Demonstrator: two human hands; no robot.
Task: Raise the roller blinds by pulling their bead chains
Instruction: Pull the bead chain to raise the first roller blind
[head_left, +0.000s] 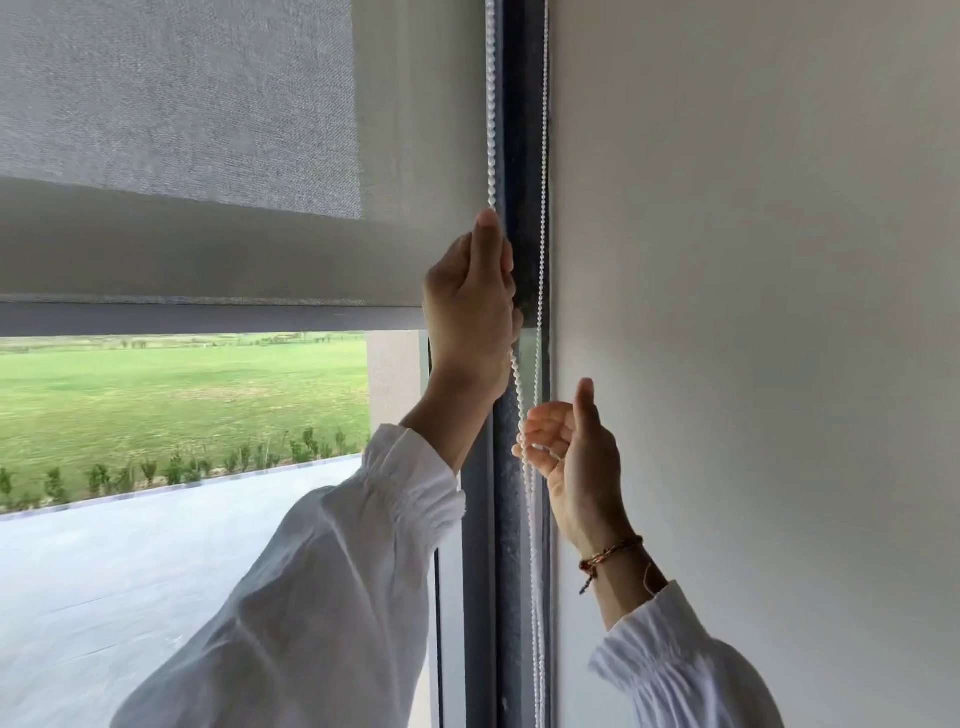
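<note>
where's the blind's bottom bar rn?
Head view, left half: the bottom bar runs level across the window, its right end behind the left hand gripping the bead chain.

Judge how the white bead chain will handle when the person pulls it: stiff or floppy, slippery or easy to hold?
Likely floppy: the bead chain bends below the left hand. Probably light, since it hangs thin. The beads should resist slipping in the closed fist; the right hand is open.

One roller blind (208, 249), two bead-chain strands (543, 156), two hands (470, 306), one bracelet (610, 556)
</note>
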